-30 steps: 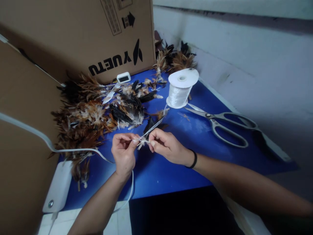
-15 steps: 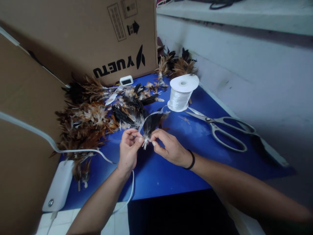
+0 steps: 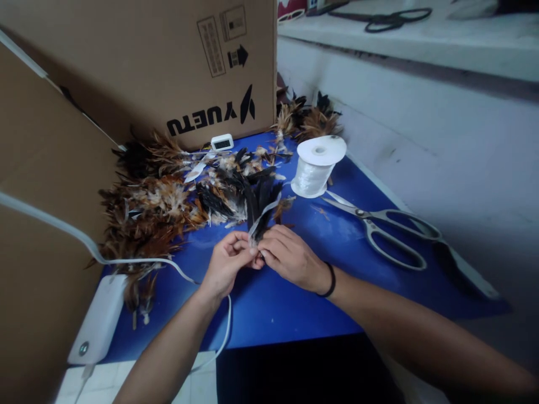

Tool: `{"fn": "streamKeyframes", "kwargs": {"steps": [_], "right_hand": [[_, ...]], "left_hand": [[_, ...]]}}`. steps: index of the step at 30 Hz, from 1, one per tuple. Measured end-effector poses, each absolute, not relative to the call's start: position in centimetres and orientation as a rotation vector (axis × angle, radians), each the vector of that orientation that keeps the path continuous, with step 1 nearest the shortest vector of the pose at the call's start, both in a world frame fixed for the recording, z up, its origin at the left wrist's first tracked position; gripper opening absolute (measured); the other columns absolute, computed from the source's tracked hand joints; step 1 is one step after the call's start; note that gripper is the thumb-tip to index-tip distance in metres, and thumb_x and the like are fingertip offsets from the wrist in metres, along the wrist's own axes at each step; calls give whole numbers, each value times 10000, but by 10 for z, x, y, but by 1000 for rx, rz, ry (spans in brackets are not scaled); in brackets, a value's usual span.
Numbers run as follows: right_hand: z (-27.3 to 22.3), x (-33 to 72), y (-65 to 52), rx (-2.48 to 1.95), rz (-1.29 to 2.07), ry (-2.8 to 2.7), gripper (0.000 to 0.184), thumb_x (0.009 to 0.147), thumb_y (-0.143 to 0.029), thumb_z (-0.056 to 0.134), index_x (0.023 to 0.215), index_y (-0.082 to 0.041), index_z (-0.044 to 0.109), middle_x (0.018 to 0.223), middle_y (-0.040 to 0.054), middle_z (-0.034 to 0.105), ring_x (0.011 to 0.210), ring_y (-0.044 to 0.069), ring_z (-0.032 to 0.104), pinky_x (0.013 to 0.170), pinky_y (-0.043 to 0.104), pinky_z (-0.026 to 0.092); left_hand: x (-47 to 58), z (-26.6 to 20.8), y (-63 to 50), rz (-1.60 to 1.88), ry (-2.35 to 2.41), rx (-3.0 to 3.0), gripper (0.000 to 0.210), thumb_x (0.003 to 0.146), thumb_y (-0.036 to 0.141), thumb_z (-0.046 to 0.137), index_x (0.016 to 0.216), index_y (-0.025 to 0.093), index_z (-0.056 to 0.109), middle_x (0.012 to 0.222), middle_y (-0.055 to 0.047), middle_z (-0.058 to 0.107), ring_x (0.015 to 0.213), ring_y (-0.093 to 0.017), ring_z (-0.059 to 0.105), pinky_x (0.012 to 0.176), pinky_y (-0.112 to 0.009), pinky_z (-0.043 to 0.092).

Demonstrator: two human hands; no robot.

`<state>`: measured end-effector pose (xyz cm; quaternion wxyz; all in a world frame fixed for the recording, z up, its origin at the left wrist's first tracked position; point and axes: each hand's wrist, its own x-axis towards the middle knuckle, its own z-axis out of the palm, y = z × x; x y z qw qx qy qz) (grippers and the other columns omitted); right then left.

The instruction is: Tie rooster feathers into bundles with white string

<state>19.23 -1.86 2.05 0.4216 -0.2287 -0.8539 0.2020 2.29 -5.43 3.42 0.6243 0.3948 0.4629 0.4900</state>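
A small bunch of black feathers [image 3: 256, 199] stands upright between my hands, quill ends down. My left hand [image 3: 227, 264] pinches it at the base between thumb and fingers. My right hand [image 3: 290, 255] is closed against the same base from the right, its fingertips touching those of the left; what exactly they grip is hidden. A thin white ribbon [image 3: 269, 207] runs from the base up across the feathers toward the white spool [image 3: 313, 175] behind. To the right of the spool lies a pair of metal scissors [image 3: 370, 216], blades pointing at it.
Brown and black feather bundles [image 3: 147, 207] cover the left of the blue table [image 3: 295, 314]. A white power bank [image 3: 99, 320] and white cable [image 3: 168, 260] lie at left. A cardboard box [image 3: 138, 73] stands behind, with a small digital display [image 3: 222, 142] before it. A shelf [image 3: 421, 50] holds dark scissors [image 3: 391, 19].
The black feathers have turned more upright, and the quill ends are now covered by my fingers. My right hand has closed in against the left. The view has shifted slightly.
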Motion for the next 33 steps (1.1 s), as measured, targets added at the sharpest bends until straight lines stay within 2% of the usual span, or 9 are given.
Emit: {"fn": "streamKeyframes", "kwargs": {"steps": [5,7,12,16,18,23,27,33], "right_hand": [[23,191,-20,-772,989,-1803,99,879,-262,525,926,-195,580,845,31,622,773,145,572,730,301,464],[22,189,-18,-830,1171,-1700,128,855,-315,564,871,-189,583,789,11,616,719,133,568,676,275,462],[18,187,-14,-923,1320,-1543,217,754,-367,656,704,-172,578,656,-13,580,623,122,520,580,259,427],[19,189,-11,-886,1491,-1450,252,737,-397,664,737,-156,588,687,3,614,636,129,549,612,279,456],[20,189,-11,-862,1548,-1417,271,730,-408,674,764,-150,598,718,14,633,659,134,569,643,290,466],[22,189,-10,-829,1579,-1327,299,686,-414,725,745,-153,593,693,-5,614,636,115,554,618,266,446],[21,188,-6,-858,1522,-1229,275,732,-414,682,678,-160,590,610,-26,556,575,93,499,575,250,418],[18,188,-2,-890,1585,-1107,182,695,-311,699,687,-152,610,572,-35,541,508,79,469,522,244,393]], "left_hand": [[23,27,-52,1224,1166,1066,286,662,242,772,855,150,583,697,8,650,583,-117,648,592,-244,560],[24,24,-51,1219,1193,1102,279,653,247,777,824,150,578,675,12,644,577,-120,647,586,-245,557],[26,18,-52,1164,1199,1158,272,636,253,790,787,139,594,649,6,646,578,-119,640,591,-240,544],[24,20,-51,1012,1107,1082,273,709,326,735,858,116,645,704,-46,681,584,-139,653,594,-271,550],[24,21,-51,962,1076,1050,275,735,350,710,850,104,669,719,-67,688,581,-140,652,588,-272,548],[24,21,-51,1036,1123,1014,275,692,352,748,806,110,684,672,-49,672,551,-129,631,568,-261,539],[25,19,-50,1076,1171,1055,271,691,349,747,806,110,687,673,-48,676,542,-124,626,567,-254,537],[25,18,-49,1150,1231,1075,254,678,341,755,787,123,683,661,-35,677,532,-117,622,559,-241,534]]}}
